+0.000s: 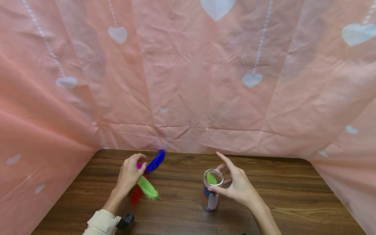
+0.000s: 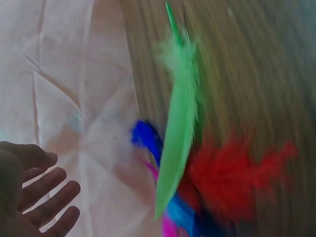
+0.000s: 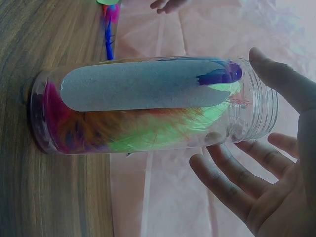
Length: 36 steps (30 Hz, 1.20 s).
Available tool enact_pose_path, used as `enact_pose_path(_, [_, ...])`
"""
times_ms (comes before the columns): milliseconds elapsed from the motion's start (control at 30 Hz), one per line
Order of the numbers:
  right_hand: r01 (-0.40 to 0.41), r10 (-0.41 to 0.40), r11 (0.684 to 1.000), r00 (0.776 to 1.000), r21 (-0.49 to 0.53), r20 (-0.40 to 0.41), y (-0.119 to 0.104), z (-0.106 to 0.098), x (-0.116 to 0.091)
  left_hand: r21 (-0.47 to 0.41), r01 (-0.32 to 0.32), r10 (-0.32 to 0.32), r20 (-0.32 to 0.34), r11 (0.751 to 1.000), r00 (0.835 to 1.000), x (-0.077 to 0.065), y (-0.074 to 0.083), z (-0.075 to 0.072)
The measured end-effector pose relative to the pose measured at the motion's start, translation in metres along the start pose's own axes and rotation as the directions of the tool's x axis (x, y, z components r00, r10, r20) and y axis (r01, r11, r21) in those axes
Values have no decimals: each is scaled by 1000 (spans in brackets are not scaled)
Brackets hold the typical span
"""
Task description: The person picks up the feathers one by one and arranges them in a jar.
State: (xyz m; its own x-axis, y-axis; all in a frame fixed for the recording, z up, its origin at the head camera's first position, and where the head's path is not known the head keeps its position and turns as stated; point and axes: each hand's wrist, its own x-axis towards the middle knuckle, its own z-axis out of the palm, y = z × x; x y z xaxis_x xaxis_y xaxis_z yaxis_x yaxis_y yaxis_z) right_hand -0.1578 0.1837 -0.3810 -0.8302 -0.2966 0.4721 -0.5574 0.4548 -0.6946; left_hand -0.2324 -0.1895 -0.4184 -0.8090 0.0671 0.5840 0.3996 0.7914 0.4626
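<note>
In the head view my left hand (image 1: 130, 171) hovers over a loose group of feathers. Its fingers (image 2: 54, 197) are apart and loosely bent, with nothing between them in the left wrist view. Below it lie a light green feather (image 2: 177, 123), a red feather (image 2: 232, 173), a blue feather (image 1: 156, 160) and a partly hidden magenta feather (image 1: 139, 165). My right hand (image 1: 240, 185) holds an upright clear jar (image 3: 148, 106) at its open mouth, thumb on one side and fingers on the other. Inside are several colored feathers, a green feather (image 1: 211, 179) reaching the rim.
Both hands work over a brown wooden table (image 1: 179, 214). A pink cloth (image 1: 186, 79) with white hearts rises behind the table and along its sides. Black wrist devices (image 1: 125, 222) sit by both forearms.
</note>
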Motion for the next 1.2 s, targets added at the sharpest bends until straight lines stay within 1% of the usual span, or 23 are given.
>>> enact_pose_path(100, [-3,3,1000,1000,0,3,0,0,0,29,1,-2,24,1000,1000,6,-10,1])
enact_pose_path(200, [0,0,1000,1000,5,4,1,0,1,54,2,-6,70,999,998,12,-19,3])
enact_pose_path(300, [5,-5,1000,1000,5,4,1,0,1,78,17,-27,130,997,991,16,-26,5])
enact_pose_path(400, [5,-5,1000,1000,1,6,2,0,1,95,20,-37,173,995,984,18,-32,9])
enact_pose_path(733, [-5,5,1000,1000,-12,0,3,2,1,115,31,-58,241,993,969,20,-47,23])
enact_pose_path(867, [-2,2,1000,1000,-9,3,4,1,1,130,46,-82,281,990,956,21,-50,26])
enact_pose_path(1000, [-3,3,1000,1000,-7,9,5,0,2,145,58,-104,332,988,938,23,-51,28])
enact_pose_path(1100, [-6,6,1000,1000,-7,12,6,0,3,158,52,-107,364,986,925,24,-52,30])
enact_pose_path(1200, [-8,8,1000,1000,-6,13,6,-1,3,170,43,-106,381,985,918,24,-53,32])
